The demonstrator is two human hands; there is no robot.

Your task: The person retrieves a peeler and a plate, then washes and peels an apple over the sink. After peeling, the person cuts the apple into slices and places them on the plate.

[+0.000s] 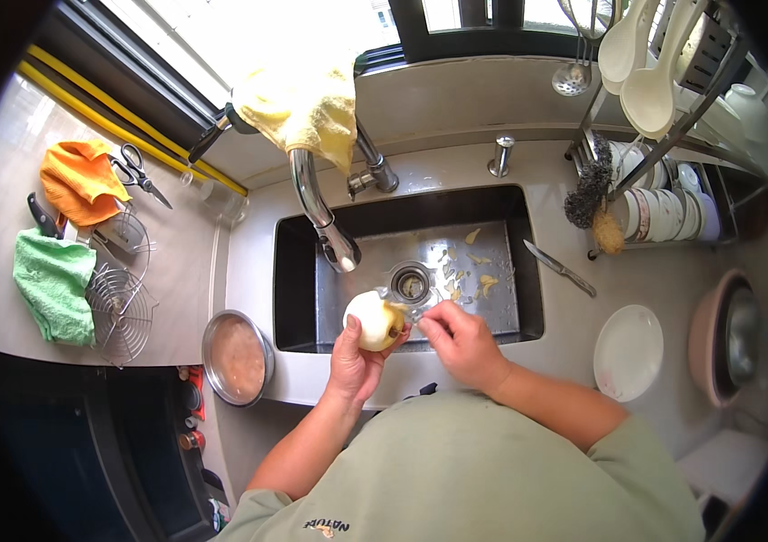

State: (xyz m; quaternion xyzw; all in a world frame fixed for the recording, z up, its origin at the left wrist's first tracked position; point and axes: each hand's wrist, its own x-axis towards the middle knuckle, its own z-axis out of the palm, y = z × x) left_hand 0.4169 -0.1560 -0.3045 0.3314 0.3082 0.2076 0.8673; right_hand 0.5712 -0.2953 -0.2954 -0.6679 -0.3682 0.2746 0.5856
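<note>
Over the near edge of the sink (292, 280), my left hand (352, 363) is closed around a round, pale, mostly peeled fruit (368, 318), an apple or a pear. A patch of yellow skin and a dark end show on its right side. My right hand (465, 345) grips a peeler (399, 300), whose shiny head is at the fruit's upper right; its handle is mostly hidden by my fingers. Thin yellow peelings (488, 282) lie scattered on the sink floor around the drain (410, 285).
The faucet (316, 203), draped with a yellow cloth (307, 108), reaches over the sink. A knife (561, 268) and a white plate (628, 352) lie on the right. A metal bowl (237, 358) stands left. A dish rack (664, 210) fills the back right; scissors (138, 174) lie far left.
</note>
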